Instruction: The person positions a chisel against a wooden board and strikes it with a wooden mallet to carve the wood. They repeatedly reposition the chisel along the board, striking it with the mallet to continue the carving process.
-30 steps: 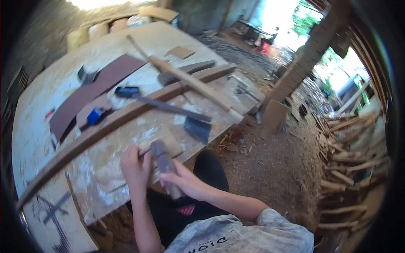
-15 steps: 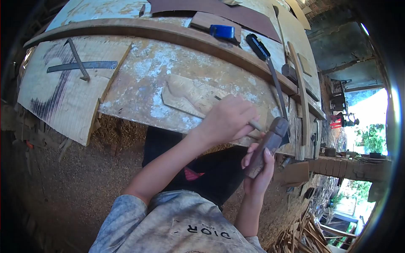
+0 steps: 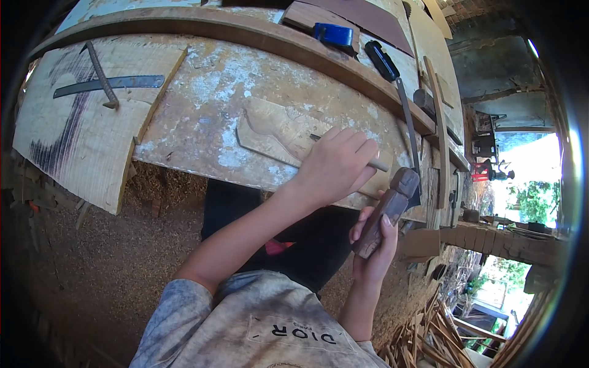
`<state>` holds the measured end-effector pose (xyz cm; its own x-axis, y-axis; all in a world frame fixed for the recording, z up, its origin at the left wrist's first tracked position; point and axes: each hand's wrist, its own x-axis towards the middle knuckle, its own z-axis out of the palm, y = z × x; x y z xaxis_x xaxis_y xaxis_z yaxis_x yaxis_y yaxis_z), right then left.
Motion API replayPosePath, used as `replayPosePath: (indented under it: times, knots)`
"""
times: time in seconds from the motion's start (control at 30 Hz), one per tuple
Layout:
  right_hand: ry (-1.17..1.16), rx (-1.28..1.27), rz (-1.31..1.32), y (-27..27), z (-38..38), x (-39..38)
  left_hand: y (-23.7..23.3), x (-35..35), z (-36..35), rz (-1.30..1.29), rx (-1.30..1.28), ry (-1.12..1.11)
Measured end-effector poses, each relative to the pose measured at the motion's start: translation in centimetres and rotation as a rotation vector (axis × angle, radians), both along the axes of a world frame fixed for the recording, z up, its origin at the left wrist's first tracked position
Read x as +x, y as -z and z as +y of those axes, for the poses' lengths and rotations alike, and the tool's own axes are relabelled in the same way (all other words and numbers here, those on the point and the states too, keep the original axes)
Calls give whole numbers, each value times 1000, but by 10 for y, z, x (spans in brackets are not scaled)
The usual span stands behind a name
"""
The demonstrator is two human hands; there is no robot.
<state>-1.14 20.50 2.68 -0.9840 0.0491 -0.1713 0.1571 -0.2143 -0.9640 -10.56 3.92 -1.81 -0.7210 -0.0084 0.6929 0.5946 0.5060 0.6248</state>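
Fingers curled, my left hand [image 3: 340, 161] grips a thin carving tool [image 3: 378, 165], whose dark end points left over a pale carved wooden piece [image 3: 277, 130] on the worn bench [image 3: 211, 101]. My right hand [image 3: 379, 240] is wrapped round a dark wooden block [image 3: 388, 216], held at a slant beyond the bench's front edge. The block's upper end is close to the end of the tool, with a gap between them. The contact of the tool's tip with the wood is partly hidden by my left hand.
A long wooden strip [image 3: 257, 38] crosses the bench. Behind it lie a blue object [image 3: 333, 34] and a black-handled saw [image 3: 381, 61]. A metal strip [image 3: 109, 84] and a bent rod [image 3: 98, 72] lie on a board [image 3: 92, 132] at left.
The camera view has shifted slightly, so the bench items sit a little differently. My left hand has turned slightly, showing more of the tool's rear end. Both hands keep their holds.
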Motion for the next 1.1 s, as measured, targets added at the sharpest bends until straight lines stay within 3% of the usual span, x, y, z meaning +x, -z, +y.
replayPosePath:
  times: [0.47, 0.57, 0.7, 0.8, 0.83, 0.9, 0.93, 1.03, 1.1]
  knots:
    - [-12, 247, 136, -22, -22, 2, -2, -2, -2, 61, 172, -58]
    - [-6, 332, 362, -35, -16, 0, -2, -1, -4, 65, 212, -56]
    - [225, 214, 678, -56, -33, -5, 0, -2, -4, 73, 233, -63]
    - [220, 289, 767, -28, -39, -14, 0, -3, -3, 71, 219, -71]
    - [128, 560, 588, -19, -35, -9, -2, 0, -4, 52, 217, -57]
    - [-79, 746, 259, -29, -34, 2, -3, -2, -7, 53, 223, -65]
    - [-68, 638, 215, -29, -37, 4, -3, -3, -5, 61, 233, -69]
    - [124, 231, 523, -26, -36, -3, 1, 0, -5, 46, 238, -69]
    - [36, 477, 404, -18, -28, -1, -2, -1, -3, 43, 221, -54]
